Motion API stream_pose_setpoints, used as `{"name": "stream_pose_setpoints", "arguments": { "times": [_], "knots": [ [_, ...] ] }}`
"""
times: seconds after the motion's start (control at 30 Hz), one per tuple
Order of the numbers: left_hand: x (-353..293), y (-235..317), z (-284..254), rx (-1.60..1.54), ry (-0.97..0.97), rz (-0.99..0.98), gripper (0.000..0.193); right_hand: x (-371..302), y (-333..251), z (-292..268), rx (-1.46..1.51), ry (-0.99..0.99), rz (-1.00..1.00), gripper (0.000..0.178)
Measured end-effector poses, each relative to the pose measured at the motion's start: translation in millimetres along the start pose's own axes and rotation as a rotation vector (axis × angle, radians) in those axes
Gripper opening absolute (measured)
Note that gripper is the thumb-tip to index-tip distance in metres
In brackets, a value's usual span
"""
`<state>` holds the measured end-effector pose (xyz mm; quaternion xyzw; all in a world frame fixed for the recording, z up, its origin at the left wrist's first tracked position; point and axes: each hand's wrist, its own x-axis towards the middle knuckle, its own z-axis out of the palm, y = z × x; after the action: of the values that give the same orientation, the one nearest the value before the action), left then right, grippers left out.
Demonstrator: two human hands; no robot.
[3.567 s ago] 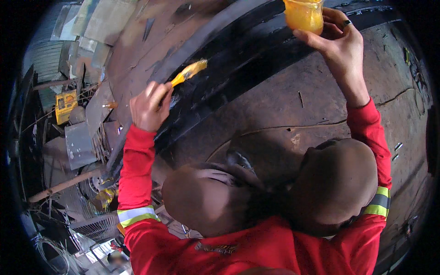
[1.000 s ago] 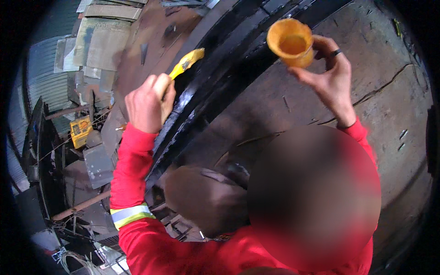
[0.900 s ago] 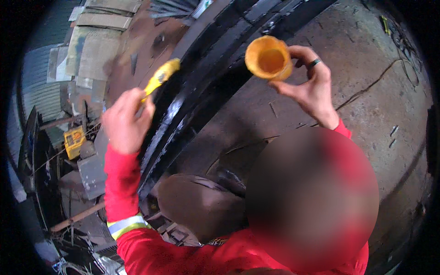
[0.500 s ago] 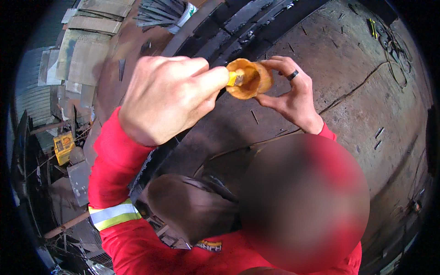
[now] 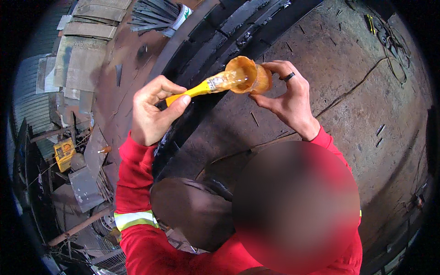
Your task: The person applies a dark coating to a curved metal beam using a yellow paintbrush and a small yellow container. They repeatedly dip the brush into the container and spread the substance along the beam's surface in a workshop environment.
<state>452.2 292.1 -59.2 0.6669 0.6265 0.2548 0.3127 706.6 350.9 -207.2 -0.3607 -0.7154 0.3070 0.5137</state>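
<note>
L hand [image 5: 153,110] pinches yellow brush [image 5: 193,91] by its handle, thumb vs. fingers; R hand [image 5: 294,98], part-curled, grips orange cup [image 5: 262,79], brush tip at its mouth. Both're over/nr black beams [image 5: 208,48]; bucket [image 5: 182,19] w/ dark strips [image 5: 153,14] beyond.

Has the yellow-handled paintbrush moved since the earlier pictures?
Yes: the paintbrush moved right across the long black metal beam, bristles reaching the orange cup.
</note>
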Motion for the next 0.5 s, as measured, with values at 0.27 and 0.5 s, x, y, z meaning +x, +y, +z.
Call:
{"name": "stream_pose_setpoints", "arguments": {
  "times": [0.27, 0.5],
  "knots": [
    [-9.4, -34.1, -4.5, -0.477, -0.102, -0.25, 0.018, 2.4, -6.3, 10.5, -0.024, -0.009, -0.005, 0.056],
    [-16.8, -41.0, -9.3, -0.631, 0.011, -0.028, 0.027, -2.5, -8.5, 21.6, -0.001, -0.051, 0.052, 0.056]
  ]
}}
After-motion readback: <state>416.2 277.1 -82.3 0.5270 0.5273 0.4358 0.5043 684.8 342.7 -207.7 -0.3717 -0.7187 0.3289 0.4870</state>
